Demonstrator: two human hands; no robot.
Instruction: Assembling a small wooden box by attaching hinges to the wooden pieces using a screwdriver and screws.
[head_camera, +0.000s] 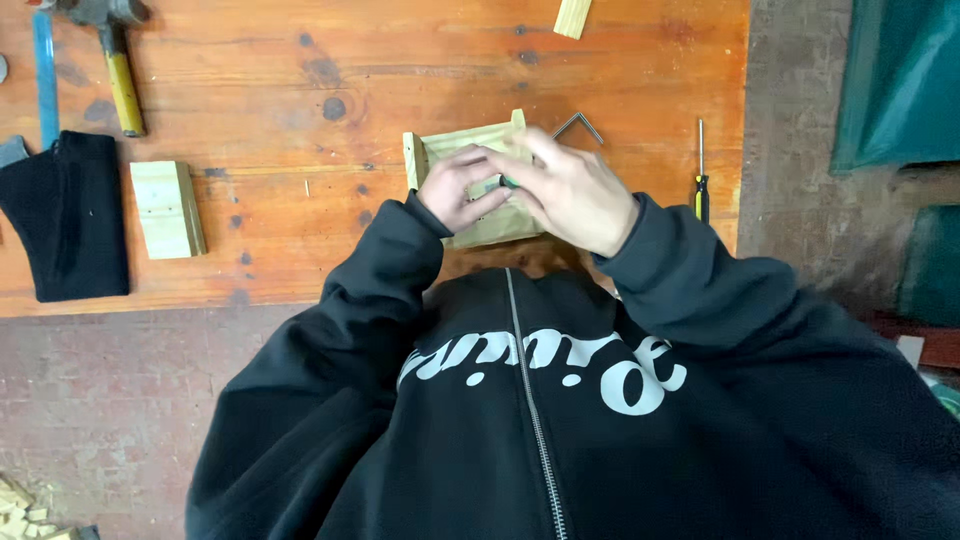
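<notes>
A small open box of pale wood (480, 185) sits on the orange wooden tabletop (400, 70) near its front edge, directly ahead of the person's chest, with both hands gathered over it. The left hand (460, 190) is curled, its fingers bent in and resting against the inside of the box, close around something small that cannot be made out. The right hand (575, 195) lies over the box from the other side, fingers drawn together and stretched toward the left hand so that the fingertips of the two meet; a short green piece (509, 183) shows between them, though whether either hand truly pinches it cannot be told. Both hands touch the box, covering most of its middle, while the top wall and the left corner post stay in view. Just behind the right hand a bent metal hex key (580, 124) lies on the table, near the box's far corner. Further right, close to the table's edge, lies a slim screwdriver with a black and yellow handle (701, 185). To the left, well apart from the box, a flat block of pale wood (167, 208) lies beside a folded black cloth (70, 215). At the far left corner a hammer with a yellow handle (120, 70) lies beside a blue strip (44, 75). A small offcut of pale wood (573, 16) lies at the table's far edge.
</notes>
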